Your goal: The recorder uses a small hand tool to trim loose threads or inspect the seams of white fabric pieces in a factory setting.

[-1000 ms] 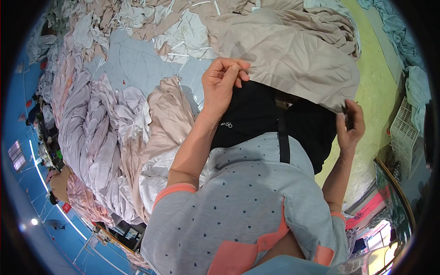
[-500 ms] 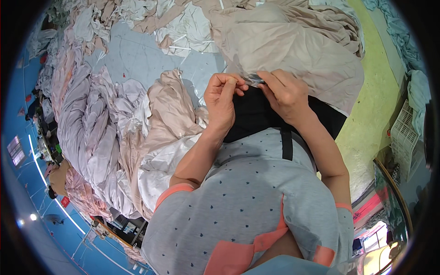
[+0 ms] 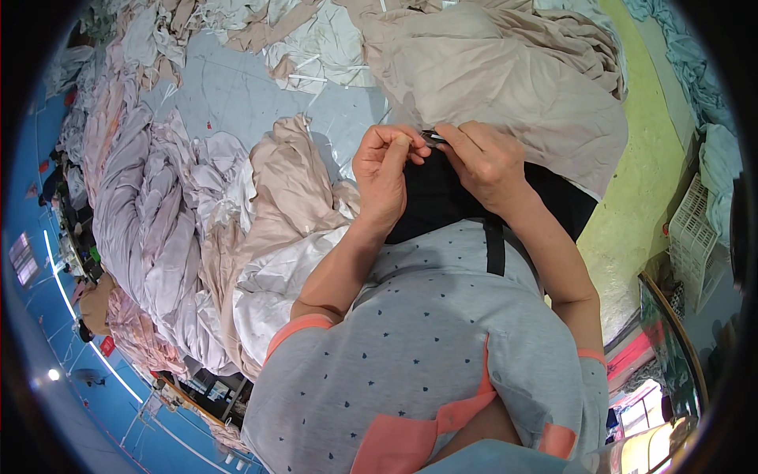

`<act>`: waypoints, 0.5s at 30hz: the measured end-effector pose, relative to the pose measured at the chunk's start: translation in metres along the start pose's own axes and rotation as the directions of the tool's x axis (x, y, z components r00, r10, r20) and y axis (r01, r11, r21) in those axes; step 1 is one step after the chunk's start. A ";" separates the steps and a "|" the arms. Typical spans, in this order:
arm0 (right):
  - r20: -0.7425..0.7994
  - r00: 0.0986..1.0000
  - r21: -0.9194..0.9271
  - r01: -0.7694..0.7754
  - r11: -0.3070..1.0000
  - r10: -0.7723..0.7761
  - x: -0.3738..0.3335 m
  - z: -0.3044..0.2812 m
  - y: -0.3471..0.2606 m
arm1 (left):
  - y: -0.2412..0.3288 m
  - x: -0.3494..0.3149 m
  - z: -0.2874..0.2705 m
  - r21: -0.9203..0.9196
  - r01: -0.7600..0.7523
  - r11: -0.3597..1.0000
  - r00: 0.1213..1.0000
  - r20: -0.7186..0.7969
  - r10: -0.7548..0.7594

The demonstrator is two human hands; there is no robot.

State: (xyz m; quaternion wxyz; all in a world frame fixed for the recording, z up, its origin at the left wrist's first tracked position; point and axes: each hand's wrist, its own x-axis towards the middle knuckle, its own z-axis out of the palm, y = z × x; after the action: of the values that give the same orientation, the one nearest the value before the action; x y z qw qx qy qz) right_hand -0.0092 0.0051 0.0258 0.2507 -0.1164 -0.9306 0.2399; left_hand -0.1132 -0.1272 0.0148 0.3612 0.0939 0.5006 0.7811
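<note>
My left hand point(image 3: 384, 170) is closed in a pinch above my lap, thumb against curled fingers. Whatever it may hold is too small or hidden to name. Close on its right, my right hand point(image 3: 485, 162) grips a small dark metal tool point(image 3: 433, 137), perhaps thread snips. The tool's tip is at the left fingertips; most of its body is hidden by my right fingers. Beneath both hands, black cloth point(image 3: 434, 189) covers my lap. A wide beige cloth point(image 3: 505, 87) spreads just beyond them.
Crumpled lilac fabric point(image 3: 150, 213) and beige fabric point(image 3: 288, 174) are heaped on my left. Grey floor point(image 3: 221, 87) shows ahead with white strips, and a yellow floor point(image 3: 639, 174) runs along the right. A white plastic crate point(image 3: 691, 229) stands at the far right beside pale green cloth point(image 3: 720, 174).
My right hand has shifted slightly left and turned the tool, so its dark tip now sits closer to the left fingertips. The left hand stays nearly in place.
</note>
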 end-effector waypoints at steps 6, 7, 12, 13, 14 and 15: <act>-0.020 1.000 0.025 -0.001 1.000 0.001 0.001 0.001 0.001 | 0.000 -0.001 0.000 0.032 0.005 0.999 1.000 0.004 -0.005; -0.021 1.000 0.029 -0.002 1.000 0.003 0.001 0.001 0.001 | 0.000 -0.001 0.001 0.032 0.005 0.999 1.000 0.005 -0.006; -0.027 0.999 0.043 -0.016 0.999 0.017 0.000 0.001 0.001 | 0.001 -0.001 0.001 0.024 0.008 1.000 1.000 0.008 -0.008; -0.030 0.999 0.048 -0.020 0.999 0.021 0.000 0.001 0.001 | 0.000 -0.001 0.002 0.024 0.008 1.000 1.000 0.008 -0.008; -0.031 0.999 0.048 -0.021 0.999 0.023 -0.001 0.001 0.002 | 0.000 -0.001 0.002 0.027 0.008 1.000 1.000 0.010 -0.008; -0.033 0.999 0.052 -0.023 0.998 0.025 -0.002 0.001 0.002 | 0.000 -0.001 0.003 0.030 0.008 1.000 1.000 0.011 -0.008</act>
State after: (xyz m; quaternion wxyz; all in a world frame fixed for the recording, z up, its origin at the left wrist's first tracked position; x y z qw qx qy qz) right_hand -0.0081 0.0061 0.0237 0.2663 -0.1249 -0.9183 0.2650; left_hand -0.1112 -0.1261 0.0165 0.3656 0.1020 0.5107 0.7714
